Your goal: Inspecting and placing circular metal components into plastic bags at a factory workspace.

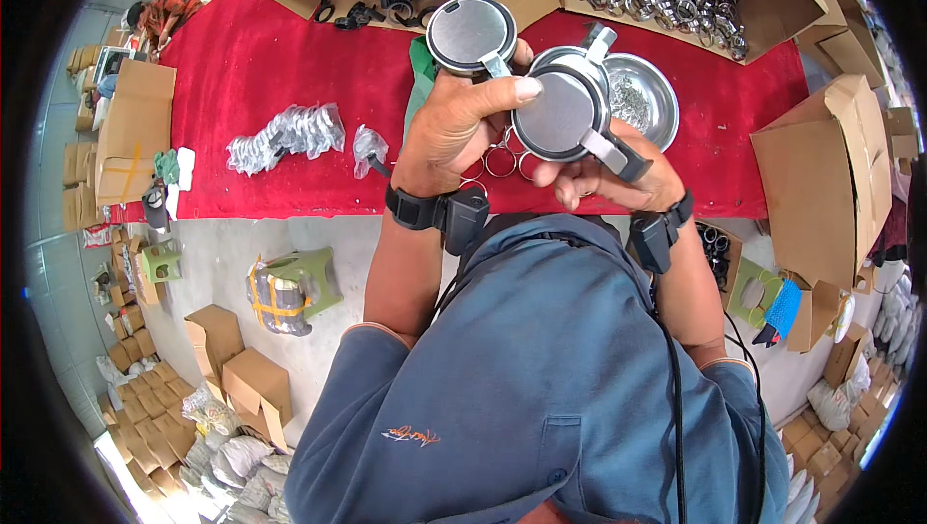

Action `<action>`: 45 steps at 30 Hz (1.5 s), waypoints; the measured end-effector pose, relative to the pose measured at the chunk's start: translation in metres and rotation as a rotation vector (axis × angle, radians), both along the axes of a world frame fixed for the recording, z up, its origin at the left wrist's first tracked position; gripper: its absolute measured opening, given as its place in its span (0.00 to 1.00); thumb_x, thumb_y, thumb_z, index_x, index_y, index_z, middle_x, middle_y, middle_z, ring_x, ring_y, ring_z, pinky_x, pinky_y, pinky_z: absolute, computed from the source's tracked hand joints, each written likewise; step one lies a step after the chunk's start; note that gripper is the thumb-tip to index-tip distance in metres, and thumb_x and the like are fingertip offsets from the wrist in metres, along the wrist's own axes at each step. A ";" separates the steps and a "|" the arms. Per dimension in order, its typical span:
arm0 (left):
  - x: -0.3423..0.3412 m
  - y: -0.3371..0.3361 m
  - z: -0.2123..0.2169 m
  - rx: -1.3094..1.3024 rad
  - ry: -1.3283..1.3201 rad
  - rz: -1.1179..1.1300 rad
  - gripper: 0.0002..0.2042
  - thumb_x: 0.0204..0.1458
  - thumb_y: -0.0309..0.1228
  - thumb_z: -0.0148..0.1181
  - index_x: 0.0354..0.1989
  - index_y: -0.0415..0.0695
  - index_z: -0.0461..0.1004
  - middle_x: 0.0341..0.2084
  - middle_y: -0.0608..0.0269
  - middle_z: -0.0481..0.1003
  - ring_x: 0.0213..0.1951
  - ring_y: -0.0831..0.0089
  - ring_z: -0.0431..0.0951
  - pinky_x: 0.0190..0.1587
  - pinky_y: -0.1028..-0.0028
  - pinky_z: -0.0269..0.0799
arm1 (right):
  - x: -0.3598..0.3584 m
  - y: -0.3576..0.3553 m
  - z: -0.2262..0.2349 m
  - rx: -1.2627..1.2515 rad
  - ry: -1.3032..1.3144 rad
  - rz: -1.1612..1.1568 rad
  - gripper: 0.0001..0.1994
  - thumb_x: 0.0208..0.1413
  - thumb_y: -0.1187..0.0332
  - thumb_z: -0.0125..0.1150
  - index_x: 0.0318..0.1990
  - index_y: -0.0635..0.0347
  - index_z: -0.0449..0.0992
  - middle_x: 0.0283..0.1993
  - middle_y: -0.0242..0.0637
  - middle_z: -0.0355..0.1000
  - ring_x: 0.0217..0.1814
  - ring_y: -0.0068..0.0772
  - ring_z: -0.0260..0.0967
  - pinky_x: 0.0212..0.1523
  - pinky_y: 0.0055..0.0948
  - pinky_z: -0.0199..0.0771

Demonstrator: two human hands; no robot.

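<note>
Left grip (454,123) apparently hiding lid (565,113) edge

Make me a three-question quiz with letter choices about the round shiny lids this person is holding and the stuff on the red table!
1. Where is the round metal bowl?
A. On the red table cloth, behind the hands
B. On the grey floor
C. Inside a cardboard box

2. How many round silver lids with handles are held up?
A. One
B. Two
C. Five

3. What is the state of the left hand?
A. Flat on the table
B. Empty and open
C. Gripping a lid

Answers:
1. A, the bowl sits on the red cloth just past the right hand.
2. B, one lid is up by the left hand and a second lid is between both hands.
3. C, its thumb and fingers close around the lids.
</note>
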State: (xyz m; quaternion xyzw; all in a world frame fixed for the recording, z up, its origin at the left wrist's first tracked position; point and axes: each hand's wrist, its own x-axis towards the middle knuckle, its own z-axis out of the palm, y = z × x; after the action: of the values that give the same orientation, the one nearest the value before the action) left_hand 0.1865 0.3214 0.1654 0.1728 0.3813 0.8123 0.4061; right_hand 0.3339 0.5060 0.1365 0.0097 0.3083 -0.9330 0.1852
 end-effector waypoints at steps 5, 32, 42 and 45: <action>-0.012 -0.004 -0.006 0.027 -0.044 0.020 0.18 0.51 0.17 0.67 0.50 0.45 0.74 0.42 0.66 0.77 0.46 0.74 0.78 0.51 0.71 0.76 | 0.008 0.024 0.004 0.049 0.067 -0.205 0.20 0.72 0.57 0.48 0.55 0.67 0.72 0.45 0.60 0.77 0.45 0.49 0.80 0.51 0.49 0.82; -0.026 0.016 -0.031 -0.089 -0.441 -0.022 0.09 0.56 0.27 0.67 0.44 0.44 0.76 0.37 0.63 0.82 0.40 0.69 0.84 0.48 0.64 0.81 | -0.008 -0.017 0.075 0.668 0.123 -0.339 0.22 0.74 0.52 0.48 0.48 0.67 0.74 0.33 0.41 0.78 0.28 0.24 0.71 0.33 0.23 0.72; -0.025 0.007 0.000 -0.119 0.166 0.101 0.14 0.53 0.20 0.67 0.48 0.41 0.75 0.39 0.65 0.77 0.45 0.75 0.77 0.53 0.72 0.74 | 0.007 -0.009 0.047 0.908 0.048 -0.318 0.29 0.71 0.43 0.48 0.42 0.67 0.76 0.34 0.37 0.74 0.38 0.27 0.69 0.45 0.29 0.70; -0.023 0.007 0.002 -0.109 0.204 0.160 0.15 0.53 0.20 0.66 0.49 0.41 0.75 0.40 0.65 0.78 0.47 0.75 0.77 0.54 0.72 0.73 | 0.008 -0.014 0.045 0.838 0.089 -0.376 0.29 0.70 0.42 0.49 0.41 0.67 0.75 0.36 0.37 0.73 0.40 0.28 0.67 0.47 0.31 0.68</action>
State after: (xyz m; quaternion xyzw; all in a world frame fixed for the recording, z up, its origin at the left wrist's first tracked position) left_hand 0.1640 0.3284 0.1671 0.2011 0.4767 0.7983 0.3082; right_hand 0.3423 0.4922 0.1811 0.0994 0.6597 -0.7447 -0.0204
